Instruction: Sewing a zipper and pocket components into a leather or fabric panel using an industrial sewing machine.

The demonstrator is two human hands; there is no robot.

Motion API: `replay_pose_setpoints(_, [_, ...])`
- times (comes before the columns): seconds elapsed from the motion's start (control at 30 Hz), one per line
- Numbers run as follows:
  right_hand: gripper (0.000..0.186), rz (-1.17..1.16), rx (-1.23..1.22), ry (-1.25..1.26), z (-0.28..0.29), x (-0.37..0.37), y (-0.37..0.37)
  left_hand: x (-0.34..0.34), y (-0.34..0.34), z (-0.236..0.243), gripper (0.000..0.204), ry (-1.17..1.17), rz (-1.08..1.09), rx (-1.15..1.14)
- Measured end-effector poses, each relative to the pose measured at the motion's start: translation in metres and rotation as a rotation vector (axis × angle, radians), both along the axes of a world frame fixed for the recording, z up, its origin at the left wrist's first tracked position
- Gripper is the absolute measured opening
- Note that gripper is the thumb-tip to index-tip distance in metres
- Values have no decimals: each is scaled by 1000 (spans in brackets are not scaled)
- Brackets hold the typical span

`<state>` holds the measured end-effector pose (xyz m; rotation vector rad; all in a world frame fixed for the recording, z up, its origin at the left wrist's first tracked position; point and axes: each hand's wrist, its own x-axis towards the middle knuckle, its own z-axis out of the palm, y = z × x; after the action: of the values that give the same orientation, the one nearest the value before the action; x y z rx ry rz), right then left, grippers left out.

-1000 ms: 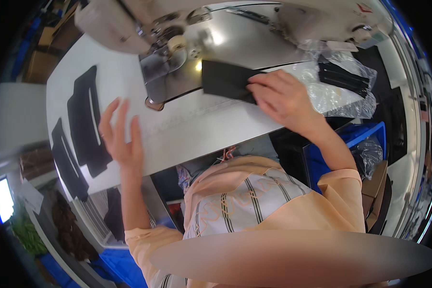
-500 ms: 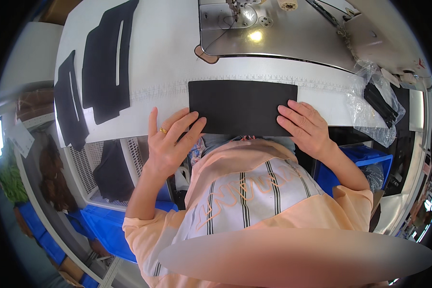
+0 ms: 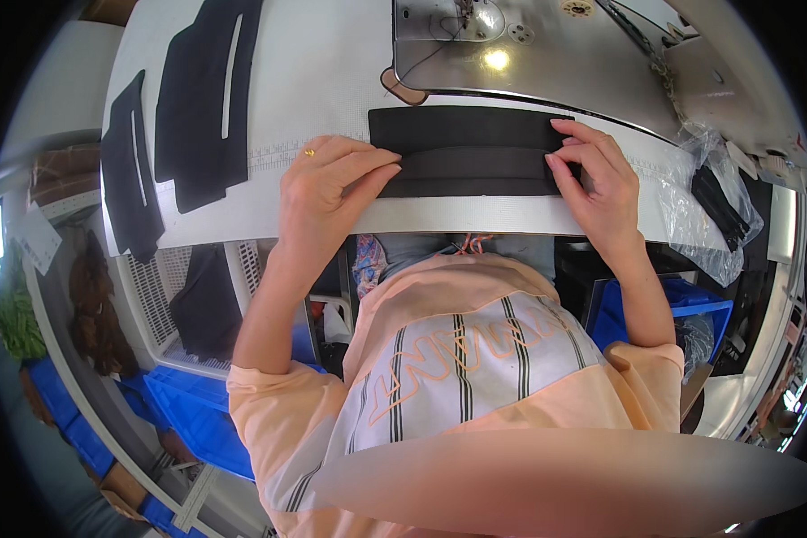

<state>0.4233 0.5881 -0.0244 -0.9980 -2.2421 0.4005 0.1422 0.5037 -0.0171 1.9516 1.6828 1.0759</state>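
A black rectangular fabric piece (image 3: pixel 466 129) lies on the white tabletop in front of me, with its near part raised in a fold or ridge across its width. My left hand (image 3: pixel 330 179) pinches the left end of that ridge between thumb and fingers. At the right end, my right hand (image 3: pixel 601 184) has its thumb at the ridge and its index finger on the cloth farther up. Two more black cut pieces, a wide one (image 3: pixel 193 108) and a narrow one (image 3: pixel 133 175), each with a long slot, lie on the left side of the table.
The sewing machine's metal bed (image 3: pixel 538 76) is beyond the fabric. A clear plastic bag (image 3: pixel 704 206) with black strips hangs over the table's right edge. Below left stand a white basket (image 3: pixel 157 296) holding black cloth and a blue bin (image 3: pixel 202 417); another blue bin (image 3: pixel 614 318) is below right.
The fabric has moved away from me on the table, and its flat near part now rises in a fold. Both hands moved forward, going from lying flat on it to pinching its sides.
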Motion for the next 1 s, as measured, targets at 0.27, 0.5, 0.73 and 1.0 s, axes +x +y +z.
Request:
replay_pose_setpoints(0.27, [16,-10,41,-46,-3,0,-3,9,-2,0,17,12,106,-31])
replay_pose_setpoints(0.5, [79,364,-43,-342,0,-68,-58,17,-28,-6,27,674,-12,231])
replay_pose_setpoints(0.73, [79,127,18,-471,-5,42,-38,33,-50,0,38,726,40,21])
replay_pose_setpoints(1.0, [22,372,210,-87,-16,48,-69,58,-8,-8,46,788,166,-5])
